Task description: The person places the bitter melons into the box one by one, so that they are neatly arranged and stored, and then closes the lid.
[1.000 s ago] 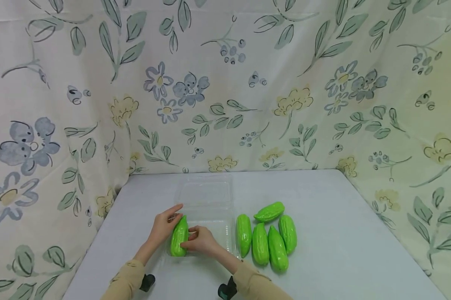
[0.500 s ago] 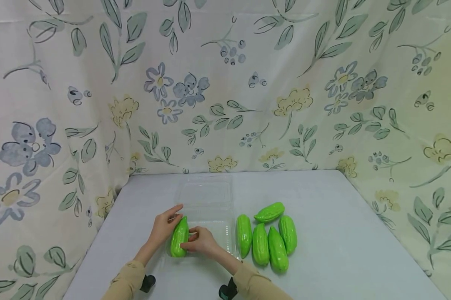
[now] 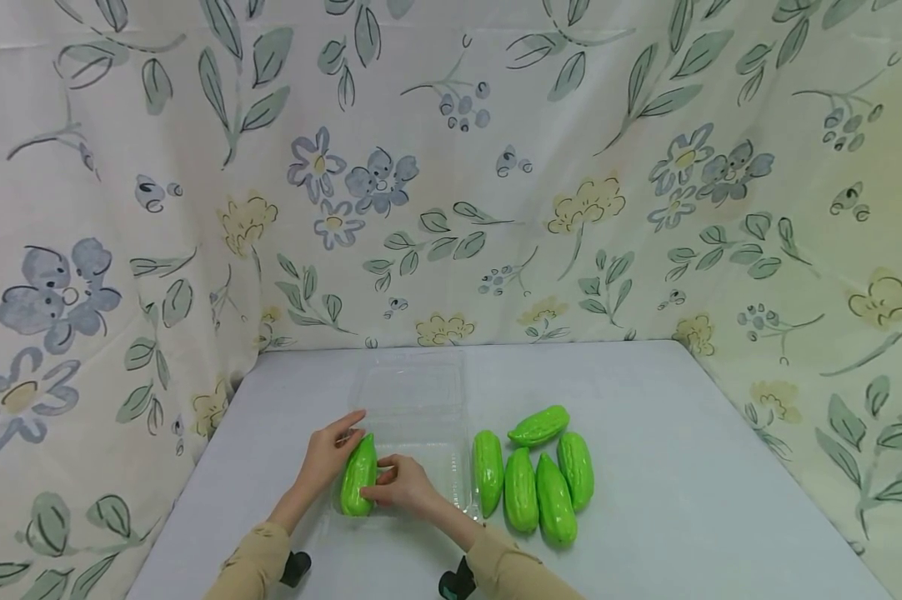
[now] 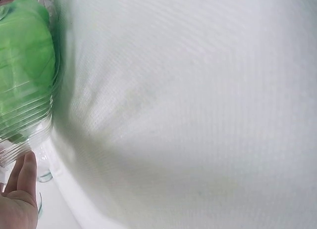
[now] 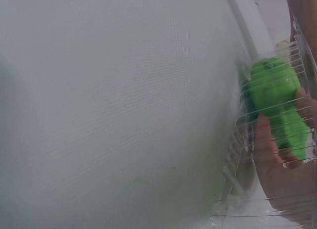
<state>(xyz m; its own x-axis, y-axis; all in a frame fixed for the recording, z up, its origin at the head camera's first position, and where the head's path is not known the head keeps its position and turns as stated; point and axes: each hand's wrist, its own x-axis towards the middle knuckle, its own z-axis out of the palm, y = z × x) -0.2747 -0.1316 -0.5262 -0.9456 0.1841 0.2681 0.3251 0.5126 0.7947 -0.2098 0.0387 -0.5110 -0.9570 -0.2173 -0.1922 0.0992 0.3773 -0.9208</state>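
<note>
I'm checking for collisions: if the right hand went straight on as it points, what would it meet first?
The green gourd that the right hand touches. Beyond, perhaps the left wall of the clear container, though depth is unclear.

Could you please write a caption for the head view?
Right hand on a green gourd in a clear open container, left hand at its edge, five more gourds beside it.
</note>
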